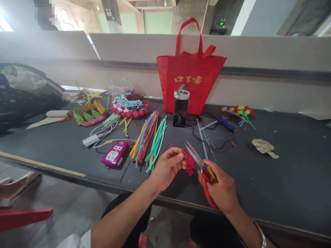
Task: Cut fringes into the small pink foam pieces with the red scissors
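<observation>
My left hand (167, 167) is closed in a pinch on a small red strip (183, 150), mostly hidden by the fingertips. My right hand (223, 187) grips a pair of scissors (196, 155) by its red and yellow handles. The blades are slightly parted and point up and left, just beside the left fingertips. Under the blades, a small pile of short red cut pieces (190, 166) lies on the dark table (261, 193). To the left of my left hand lies a bundle of multicoloured fuzzy stems (144, 137), with a turquoise bunch (157, 141) alongside.
A phone (180, 113) stands upright before a red bag (191, 82). A blue glue gun (226, 124) with a black cable lies by clear sticks (203, 139). Left are a purple socket box (114, 154), a white plug (91, 140) and craft flowers (130, 105). Crumpled beige material (263, 146) lies right.
</observation>
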Tool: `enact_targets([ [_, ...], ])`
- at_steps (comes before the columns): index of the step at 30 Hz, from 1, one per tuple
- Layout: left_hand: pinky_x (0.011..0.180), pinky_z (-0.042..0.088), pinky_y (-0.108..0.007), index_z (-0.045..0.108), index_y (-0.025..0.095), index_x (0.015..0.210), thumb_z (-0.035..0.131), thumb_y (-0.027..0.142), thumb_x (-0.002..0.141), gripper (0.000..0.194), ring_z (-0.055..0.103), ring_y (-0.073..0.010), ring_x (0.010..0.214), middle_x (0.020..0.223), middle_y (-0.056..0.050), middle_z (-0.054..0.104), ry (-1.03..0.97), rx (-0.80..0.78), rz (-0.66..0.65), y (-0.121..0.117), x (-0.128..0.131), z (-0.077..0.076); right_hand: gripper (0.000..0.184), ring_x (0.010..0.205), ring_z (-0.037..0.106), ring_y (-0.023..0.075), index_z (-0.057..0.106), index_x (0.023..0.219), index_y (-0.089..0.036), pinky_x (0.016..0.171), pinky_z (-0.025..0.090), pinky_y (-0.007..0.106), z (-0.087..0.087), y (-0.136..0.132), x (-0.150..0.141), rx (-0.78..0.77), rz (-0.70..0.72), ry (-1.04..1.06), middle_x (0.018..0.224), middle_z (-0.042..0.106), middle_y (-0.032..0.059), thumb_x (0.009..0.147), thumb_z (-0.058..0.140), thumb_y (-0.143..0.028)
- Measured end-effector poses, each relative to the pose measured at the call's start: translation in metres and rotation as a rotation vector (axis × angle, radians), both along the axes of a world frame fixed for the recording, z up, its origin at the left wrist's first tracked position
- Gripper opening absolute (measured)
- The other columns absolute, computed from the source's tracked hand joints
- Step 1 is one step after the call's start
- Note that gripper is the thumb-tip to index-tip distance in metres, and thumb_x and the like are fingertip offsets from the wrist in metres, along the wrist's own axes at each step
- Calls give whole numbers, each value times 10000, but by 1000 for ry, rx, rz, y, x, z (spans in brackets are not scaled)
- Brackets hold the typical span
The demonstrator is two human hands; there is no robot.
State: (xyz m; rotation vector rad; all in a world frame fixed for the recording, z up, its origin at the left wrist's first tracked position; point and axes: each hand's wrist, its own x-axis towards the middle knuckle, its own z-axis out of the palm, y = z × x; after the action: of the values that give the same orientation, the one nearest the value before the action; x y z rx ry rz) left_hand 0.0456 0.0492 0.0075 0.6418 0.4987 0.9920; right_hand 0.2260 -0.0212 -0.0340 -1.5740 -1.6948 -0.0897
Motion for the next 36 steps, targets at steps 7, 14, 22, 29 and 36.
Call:
enact_targets([
  [7,566,450,-208,604,161,906,768,192,726,246,564,-80,579,716,19,598,31,15,-26,-2,3,-3,304,660,678,146,623,1106,-237,632,542,235,13,0,-3,-91,-24,187,818,714,2,811,643,-306],
  [14,529,453,-218,545,172,925,777,194,717,312,575,-89,527,720,7,636,76,18,-200,-8,6,-8,425,788,703,165,576,1157,-234,717,573,269,27,7,-11,-154,79,626,912,727,27,757,706,-292],
  [22,529,447,-232,549,169,875,798,188,677,319,569,-97,537,732,-11,641,60,-11,-335,-9,7,-13,382,707,687,154,576,1106,-216,654,576,265,36,7,-17,-210,238,760,837,714,24,753,713,-270],
  [29,574,438,-252,630,157,894,761,275,719,249,559,-110,572,714,-8,624,300,173,-165,-9,7,-9,412,696,680,147,578,1109,-222,635,564,248,30,10,-11,-208,158,807,822,703,13,728,725,-270],
  [36,576,372,-225,715,163,759,702,238,745,78,511,-114,600,682,-20,635,649,553,12,-17,11,-6,392,684,677,150,586,1127,-222,669,570,267,29,8,-13,-191,105,676,809,707,11,751,690,-262],
])
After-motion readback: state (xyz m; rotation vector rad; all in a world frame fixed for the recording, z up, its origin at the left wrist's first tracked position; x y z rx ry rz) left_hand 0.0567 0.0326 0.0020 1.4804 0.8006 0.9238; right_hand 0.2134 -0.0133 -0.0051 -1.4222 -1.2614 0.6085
